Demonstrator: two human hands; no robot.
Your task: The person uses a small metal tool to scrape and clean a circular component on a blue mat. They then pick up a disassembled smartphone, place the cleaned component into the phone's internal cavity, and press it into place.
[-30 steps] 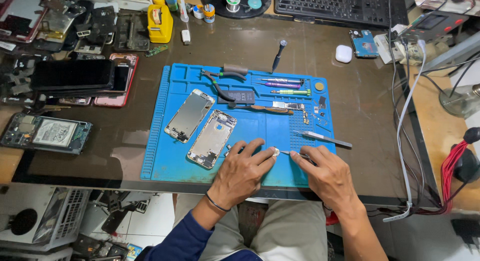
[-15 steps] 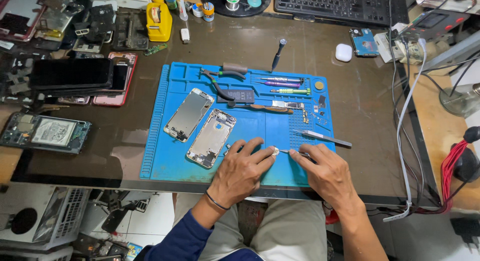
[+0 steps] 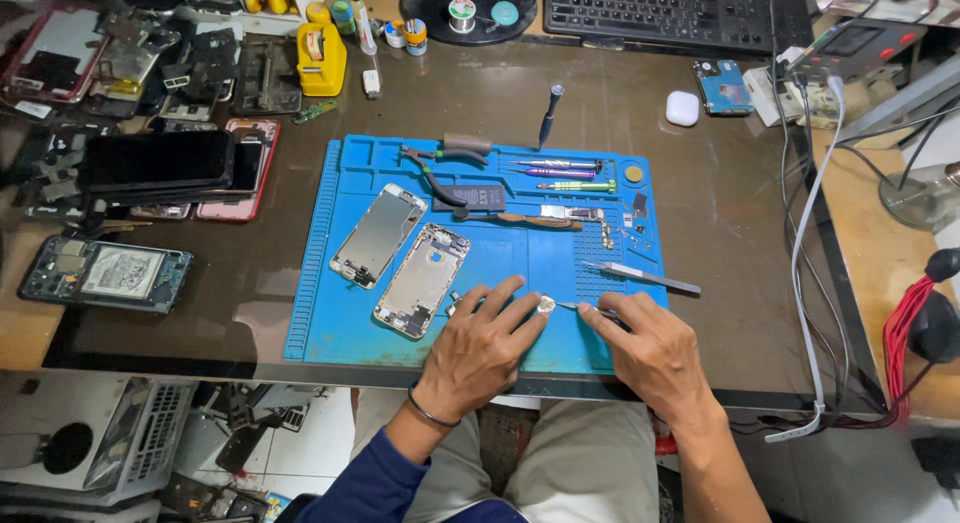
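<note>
Almost nothing has shifted since the earlier frames: both hands rest at the same spot on the near edge of the blue repair mat (image 3: 320, 283), only settling a touch. Left hand (image 3: 480, 345) lies flat with fingers spread, its fingertips pinning a small round silvery part (image 3: 546, 305) against the mat, apparently to keep it from sliding. Right hand (image 3: 645, 351) is closed in a pinch on a thin metal tool (image 3: 585, 307) whose tip meets that part from the right. Just left of the hands lie two stripped phone housings, one nearer (image 3: 423, 280) and one farther (image 3: 378, 235), set side by side at a slant. Tweezers (image 3: 642, 277) sit just beyond the right hand, and precision screwdrivers (image 3: 560, 171) line the mat's far tray within reach.
</note>
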